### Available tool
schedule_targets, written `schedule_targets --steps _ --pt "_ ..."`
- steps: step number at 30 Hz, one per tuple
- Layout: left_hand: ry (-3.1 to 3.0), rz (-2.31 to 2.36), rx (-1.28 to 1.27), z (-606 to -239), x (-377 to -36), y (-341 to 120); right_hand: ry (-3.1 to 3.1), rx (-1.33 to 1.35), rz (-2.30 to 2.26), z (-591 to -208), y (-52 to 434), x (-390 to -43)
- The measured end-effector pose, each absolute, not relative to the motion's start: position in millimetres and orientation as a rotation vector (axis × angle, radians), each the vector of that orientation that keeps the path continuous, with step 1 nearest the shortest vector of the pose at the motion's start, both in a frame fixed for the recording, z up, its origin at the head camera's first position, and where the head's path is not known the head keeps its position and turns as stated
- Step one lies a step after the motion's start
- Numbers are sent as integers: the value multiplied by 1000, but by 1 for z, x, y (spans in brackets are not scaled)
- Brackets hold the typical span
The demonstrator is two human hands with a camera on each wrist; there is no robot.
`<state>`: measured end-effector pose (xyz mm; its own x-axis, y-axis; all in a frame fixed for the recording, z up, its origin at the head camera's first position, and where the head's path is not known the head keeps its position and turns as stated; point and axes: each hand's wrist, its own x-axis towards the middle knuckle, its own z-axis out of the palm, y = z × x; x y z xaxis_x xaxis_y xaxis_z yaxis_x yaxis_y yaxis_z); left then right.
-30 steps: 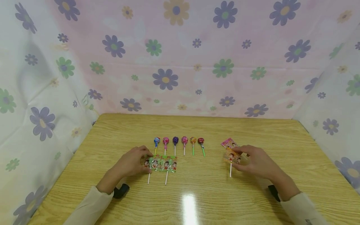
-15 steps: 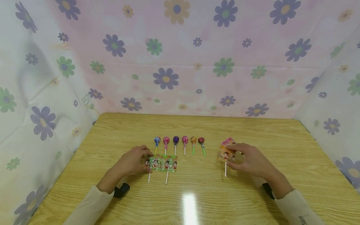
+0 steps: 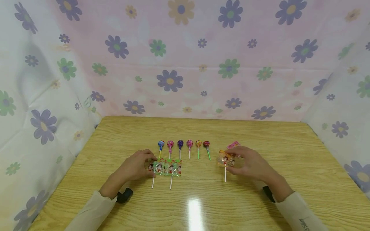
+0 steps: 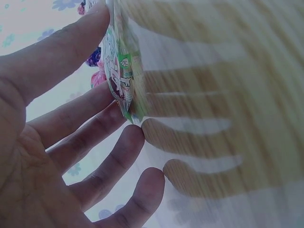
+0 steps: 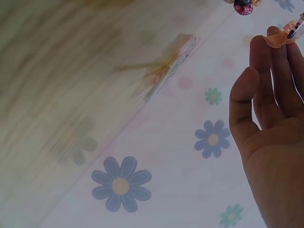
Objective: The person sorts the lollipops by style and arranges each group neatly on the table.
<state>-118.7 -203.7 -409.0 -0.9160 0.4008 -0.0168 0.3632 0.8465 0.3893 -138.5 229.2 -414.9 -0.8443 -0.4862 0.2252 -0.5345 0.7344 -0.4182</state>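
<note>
My left hand point(image 3: 134, 167) grips the sides of a lollipop in a flat green packet point(image 3: 159, 166), its white stick pointing toward me. A second green-packet lollipop point(image 3: 173, 168) lies against its right side. In the left wrist view the thumb and fingers close on the green packet point(image 4: 122, 80). My right hand point(image 3: 251, 163) pinches an orange-packet lollipop point(image 3: 224, 158) by its right side, stick toward me. Behind that hand lies a pink packet point(image 3: 233, 145), partly covered. The right wrist view catches the orange wrapper point(image 5: 281, 39) at the fingertips.
Several round lollipops stretch in a row across the wooden table point(image 3: 130, 131), from a blue one point(image 3: 161, 144) to a dark red one point(image 3: 206, 144). Flowered cloth point(image 3: 185, 80) hangs behind and at both sides. A black device point(image 3: 125, 195) sits at the left wrist.
My right hand has carried the orange-packet lollipop leftward, away from the pink packet and closer to the row. The left hand has kept its place on the green packet.
</note>
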Motion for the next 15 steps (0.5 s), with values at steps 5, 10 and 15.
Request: schedule_targets --steps 5,10,15 --pt "2924 579 608 -409 -119 -204 -2817 851 717 -414 221 -140" --pt "2927 571 611 -409 -119 -205 -2810 885 704 -412 213 -141" --pt "2926 565 628 -410 -119 -205 -2824 907 719 -413 207 -142"
